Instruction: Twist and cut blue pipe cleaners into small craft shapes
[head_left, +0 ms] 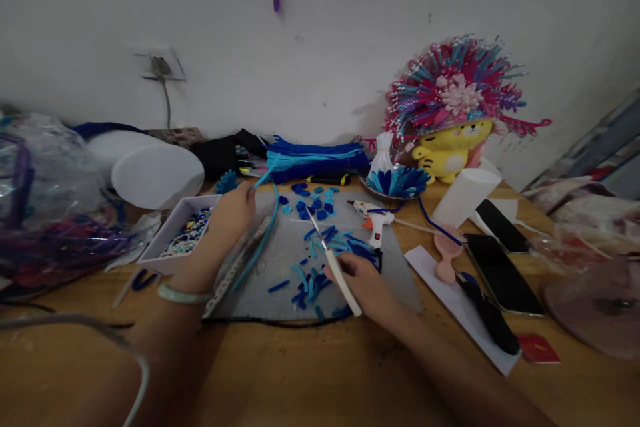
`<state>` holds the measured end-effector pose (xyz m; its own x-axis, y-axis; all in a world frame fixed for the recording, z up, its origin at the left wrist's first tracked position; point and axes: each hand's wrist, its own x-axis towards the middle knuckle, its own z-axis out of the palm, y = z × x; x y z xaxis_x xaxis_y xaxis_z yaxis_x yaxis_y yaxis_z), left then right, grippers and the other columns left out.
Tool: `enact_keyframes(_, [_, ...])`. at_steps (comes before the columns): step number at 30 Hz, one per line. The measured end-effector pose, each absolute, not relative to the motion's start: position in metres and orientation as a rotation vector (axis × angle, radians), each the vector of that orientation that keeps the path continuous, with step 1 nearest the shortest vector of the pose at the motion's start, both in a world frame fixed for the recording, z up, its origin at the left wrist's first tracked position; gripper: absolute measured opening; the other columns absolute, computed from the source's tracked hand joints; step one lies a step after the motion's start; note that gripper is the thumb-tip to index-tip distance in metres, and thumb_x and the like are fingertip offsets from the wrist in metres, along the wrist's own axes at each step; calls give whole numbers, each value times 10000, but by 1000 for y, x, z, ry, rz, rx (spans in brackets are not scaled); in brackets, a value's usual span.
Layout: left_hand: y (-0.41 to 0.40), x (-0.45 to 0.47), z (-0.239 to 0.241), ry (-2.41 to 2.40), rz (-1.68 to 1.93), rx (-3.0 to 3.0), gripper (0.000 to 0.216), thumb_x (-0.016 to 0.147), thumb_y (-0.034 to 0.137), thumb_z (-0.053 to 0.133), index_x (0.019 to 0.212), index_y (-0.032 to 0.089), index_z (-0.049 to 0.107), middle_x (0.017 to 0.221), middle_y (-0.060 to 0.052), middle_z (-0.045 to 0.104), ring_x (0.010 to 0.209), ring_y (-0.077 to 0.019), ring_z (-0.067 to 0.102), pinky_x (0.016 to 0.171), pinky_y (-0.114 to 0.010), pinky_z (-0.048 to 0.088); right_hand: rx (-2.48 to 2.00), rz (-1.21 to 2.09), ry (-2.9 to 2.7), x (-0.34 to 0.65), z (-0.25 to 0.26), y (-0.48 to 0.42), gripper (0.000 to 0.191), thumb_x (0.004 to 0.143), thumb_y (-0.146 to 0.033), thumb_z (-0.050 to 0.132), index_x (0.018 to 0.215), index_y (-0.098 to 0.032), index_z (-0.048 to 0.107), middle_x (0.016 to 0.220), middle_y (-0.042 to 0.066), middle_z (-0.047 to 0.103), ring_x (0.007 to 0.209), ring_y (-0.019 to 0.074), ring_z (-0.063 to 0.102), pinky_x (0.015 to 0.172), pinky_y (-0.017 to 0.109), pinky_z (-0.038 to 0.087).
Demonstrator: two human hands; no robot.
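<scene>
My left hand (231, 217), fingers closed, pinches a light blue pipe cleaner (263, 177) above the left edge of the grey mat (270, 267). Another light blue length (263, 240) curves down beside that hand; whether it is the same stem I cannot tell. My right hand (363, 283) grips white-handled scissors (340, 277), seen edge-on, their narrow metal tip pointing up and away. Under and around the scissors lie short cut blue pieces (310, 287). Farther back on the mat are small curled blue pieces (317, 203). A patterned strip (235, 270), perhaps a ruler, lies along the mat's left edge.
A bead box (173, 230) stands left. Behind the mat lies a bundle of blue pipe cleaners (315, 159). A glue gun (379, 227), a dish of blue pieces (397, 183), a pink brush (447, 253), phones (503, 273) and a decorated plush toy (450, 147) are right.
</scene>
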<state>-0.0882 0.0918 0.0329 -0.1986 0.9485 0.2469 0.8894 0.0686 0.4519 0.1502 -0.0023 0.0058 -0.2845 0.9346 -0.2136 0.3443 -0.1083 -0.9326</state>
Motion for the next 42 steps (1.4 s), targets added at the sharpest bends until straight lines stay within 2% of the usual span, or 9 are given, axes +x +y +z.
enact_keyframes(6, [38,-22,58,1474,1165,1350,211,783,256,369,879,164,533,542,42,427,405,-74,343,409,-194,250,-1635,472,-2118,165,15,11,151,745,-305,516,728,-164,567,741,57,590,694,170,545,630,276,392])
enact_keyframes(13, [23,14,20,1143,1045,1242,214,760,266,447,941,163,499,584,56,467,389,-43,358,395,-180,281,-1310,129,-2130,170,7,12,162,798,-209,466,901,-151,578,906,89,597,909,197,532,806,332,430])
enact_keyframes(18, [20,11,-1,998,945,1305,261,758,298,484,985,176,444,575,75,437,364,-40,351,367,-181,275,-968,-95,-2325,163,10,3,283,832,-160,421,1087,-171,543,1120,75,565,1119,206,439,962,387,338])
enact_keyframes(25, [27,-4,-2,1273,896,1524,197,802,299,387,898,171,502,618,31,514,427,-81,443,436,-216,364,-1215,11,-2291,177,4,15,270,840,-126,380,995,-172,596,913,76,631,839,172,574,739,296,450])
enact_keyframes(29, [38,-23,-3,1826,795,1985,261,800,253,384,981,150,541,874,-78,614,760,-195,578,701,-328,448,-1510,169,-1971,187,4,22,245,859,-261,391,988,-183,584,912,69,652,791,180,603,678,273,446])
enact_keyframes(32, [46,-35,-11,1943,594,2302,395,799,180,354,1171,103,463,1130,-151,547,1011,-261,515,855,-393,398,-1602,280,-1936,187,4,23,260,858,-309,393,996,-205,587,890,52,670,752,180,616,653,268,443])
enact_keyframes(35, [54,-43,-24,1835,419,2488,522,757,72,304,1275,94,363,1309,-138,424,1187,-237,387,956,-374,325,-1534,353,-2006,183,3,21,284,838,-191,377,1032,-195,583,944,51,661,832,171,604,715,267,445])
enact_keyframes(38, [59,-47,-33,1779,310,2547,609,694,16,303,1295,108,337,1313,-125,424,1183,-213,390,972,-373,300,-1442,373,-2087,181,-2,20,434,747,-40,344,1105,-183,544,944,48,642,821,155,586,722,269,450])
enact_keyframes(42, [59,-46,-32,1839,281,2588,447,770,82,293,1175,120,479,1120,-137,536,1021,-257,474,892,-395,345,-1315,346,-2153,178,-7,20,521,691,11,317,1138,-160,523,954,75,612,856,162,559,764,292,447])
